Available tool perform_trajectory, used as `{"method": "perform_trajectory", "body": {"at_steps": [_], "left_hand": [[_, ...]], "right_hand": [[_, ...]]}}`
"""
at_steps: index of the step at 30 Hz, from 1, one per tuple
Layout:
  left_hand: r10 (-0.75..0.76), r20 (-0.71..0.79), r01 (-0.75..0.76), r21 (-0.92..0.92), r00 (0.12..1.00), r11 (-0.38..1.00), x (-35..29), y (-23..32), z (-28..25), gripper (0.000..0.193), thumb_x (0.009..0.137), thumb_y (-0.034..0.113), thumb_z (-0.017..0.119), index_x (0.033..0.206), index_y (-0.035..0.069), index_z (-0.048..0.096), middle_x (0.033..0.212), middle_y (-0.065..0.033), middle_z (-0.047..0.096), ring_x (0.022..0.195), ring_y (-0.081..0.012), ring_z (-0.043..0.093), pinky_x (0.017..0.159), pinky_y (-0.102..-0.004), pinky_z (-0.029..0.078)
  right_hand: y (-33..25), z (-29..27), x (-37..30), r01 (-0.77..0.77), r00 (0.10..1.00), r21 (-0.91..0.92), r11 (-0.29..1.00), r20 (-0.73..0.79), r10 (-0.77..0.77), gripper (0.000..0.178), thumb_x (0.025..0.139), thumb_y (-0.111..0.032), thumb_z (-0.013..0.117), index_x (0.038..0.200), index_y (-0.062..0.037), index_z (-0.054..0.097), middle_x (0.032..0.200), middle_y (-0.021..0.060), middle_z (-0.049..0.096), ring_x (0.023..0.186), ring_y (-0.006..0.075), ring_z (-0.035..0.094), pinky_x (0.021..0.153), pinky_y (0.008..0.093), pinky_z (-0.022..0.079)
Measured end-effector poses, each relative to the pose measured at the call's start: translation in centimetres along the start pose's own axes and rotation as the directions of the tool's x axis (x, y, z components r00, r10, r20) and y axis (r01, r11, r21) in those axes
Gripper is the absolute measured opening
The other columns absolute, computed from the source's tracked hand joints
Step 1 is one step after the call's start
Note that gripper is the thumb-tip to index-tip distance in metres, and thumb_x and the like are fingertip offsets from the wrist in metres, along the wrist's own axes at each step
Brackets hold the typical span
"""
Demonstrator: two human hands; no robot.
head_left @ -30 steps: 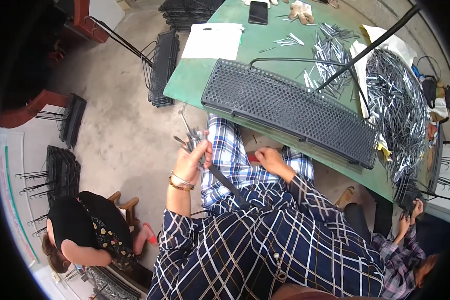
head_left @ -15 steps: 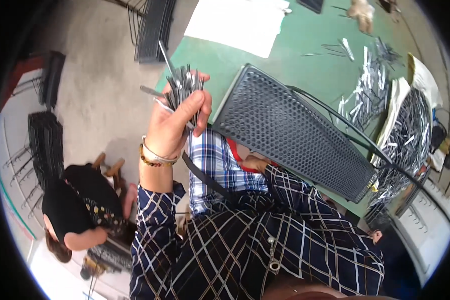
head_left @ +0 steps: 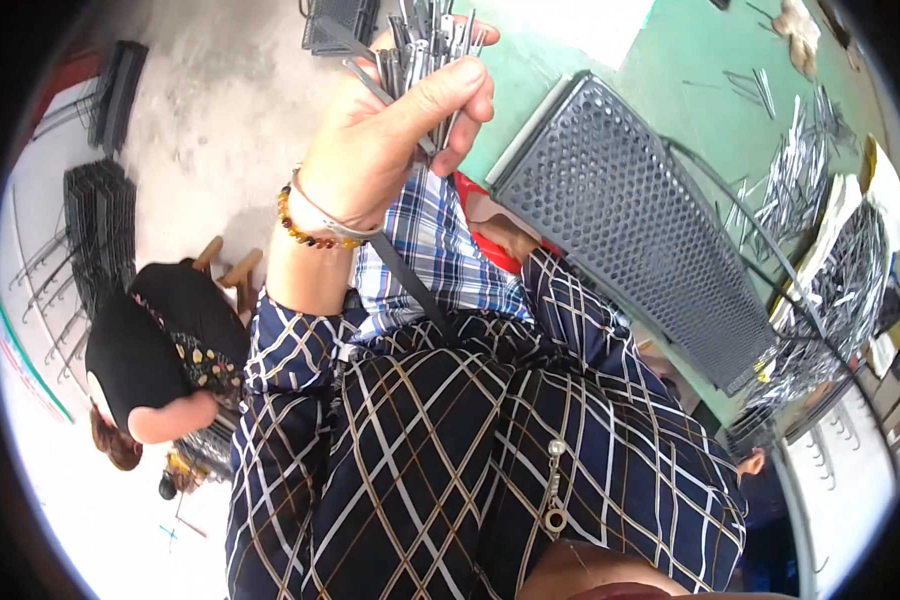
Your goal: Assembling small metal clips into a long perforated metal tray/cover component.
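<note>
Your right hand (head_left: 505, 232) is mostly hidden: only a patch of skin shows below the red handle (head_left: 480, 225), tucked under the edge of the perforated black metal panel (head_left: 635, 225), so whether it is open or gripping cannot be told. The red thing itself is half covered by your sleeve and the panel; its kind is unclear. The tops of the metal rods (head_left: 425, 45) run out of the frame at the upper edge, so their full length is not visible. How many rods are in the bundle is hard to make out.

Your left hand (head_left: 390, 135) is raised high, near the top of the view, wrist bent, palm turned toward you, fingers (head_left: 460, 100) and thumb wrapped tight around the bundle of thin grey rods. The rods stand roughly upright and fan out slightly above the fist. A beaded bracelet (head_left: 305, 225) and a thin bangle sit on that wrist; the plaid sleeve is pushed back to the forearm. The two hands are well apart, the left up over the floor edge of the green table (head_left: 700, 70), the right low by your lap.

The panel lies tilted across the table edge. More loose rods (head_left: 800, 190) lie piled on the table at right. Another person (head_left: 155, 355) in black crouches on the floor at lower left, beside black wire racks (head_left: 95, 225).
</note>
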State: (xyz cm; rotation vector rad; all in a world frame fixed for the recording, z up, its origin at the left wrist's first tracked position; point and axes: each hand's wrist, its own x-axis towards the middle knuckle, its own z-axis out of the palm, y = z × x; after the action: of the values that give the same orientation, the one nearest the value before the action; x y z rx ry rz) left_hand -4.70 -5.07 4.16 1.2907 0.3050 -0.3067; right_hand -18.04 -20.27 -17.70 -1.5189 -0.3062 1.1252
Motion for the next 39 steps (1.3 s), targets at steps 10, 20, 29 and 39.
{"method": "perform_trajectory", "body": {"at_steps": [10,20,29,39], "left_hand": [[-0.023,0.171,0.048,-0.141,0.985,0.989,-7.5,-2.9,0.7,0.028,0.091,0.016,0.056,0.112,-0.001,0.053,0.076,-0.0049,0.058,0.059,-0.0092,0.052,0.044,-0.0211,0.039],[-0.270,0.368,0.291,-0.001,0.890,0.957,-9.6,-9.4,2.1,0.026,0.094,0.023,0.051,0.112,0.004,0.052,0.075,-0.0040,0.057,0.055,-0.0087,0.050,0.043,-0.0196,0.036],[-0.292,0.491,0.273,0.112,0.821,0.955,-10.2,-10.4,1.7,0.022,0.094,0.022,0.051,0.109,0.006,0.049,0.075,-0.0052,0.057,0.056,-0.0092,0.051,0.043,-0.0198,0.038],[-0.341,0.568,0.306,0.159,0.749,0.939,-9.2,-10.1,2.1,0.026,0.095,0.023,0.050,0.113,0.005,0.051,0.076,-0.0034,0.057,0.055,-0.0081,0.050,0.043,-0.0195,0.037]], "right_hand": [[1.9,-0.1,-0.5,-0.130,0.986,-0.323,0.938,-0.146,0.086,0.043,0.086,-0.034,0.053,0.111,-0.0003,0.059,0.106,0.0207,0.062,0.098,0.0295,0.060,0.084,0.0366,0.046],[-3.4,-2.7,-9.0,0.314,0.879,0.257,0.914,-0.444,-0.177,0.032,0.096,-0.027,0.048,0.108,0.0006,0.061,0.090,0.0063,0.065,0.086,0.0131,0.061,0.078,0.0263,0.050],[-10.9,-2.5,-11.0,0.497,0.795,0.368,0.786,-0.556,-0.243,0.035,0.094,-0.030,0.052,0.108,0.0007,0.063,0.093,0.0024,0.064,0.082,0.0074,0.055,0.075,0.0222,0.046],[-14.2,-4.3,-11.3,0.519,0.700,0.235,0.822,-0.668,-0.251,0.022,0.090,-0.019,0.060,0.098,0.0011,0.065,0.086,0.0040,0.065,0.078,0.0081,0.057,0.071,0.0223,0.047]]}}
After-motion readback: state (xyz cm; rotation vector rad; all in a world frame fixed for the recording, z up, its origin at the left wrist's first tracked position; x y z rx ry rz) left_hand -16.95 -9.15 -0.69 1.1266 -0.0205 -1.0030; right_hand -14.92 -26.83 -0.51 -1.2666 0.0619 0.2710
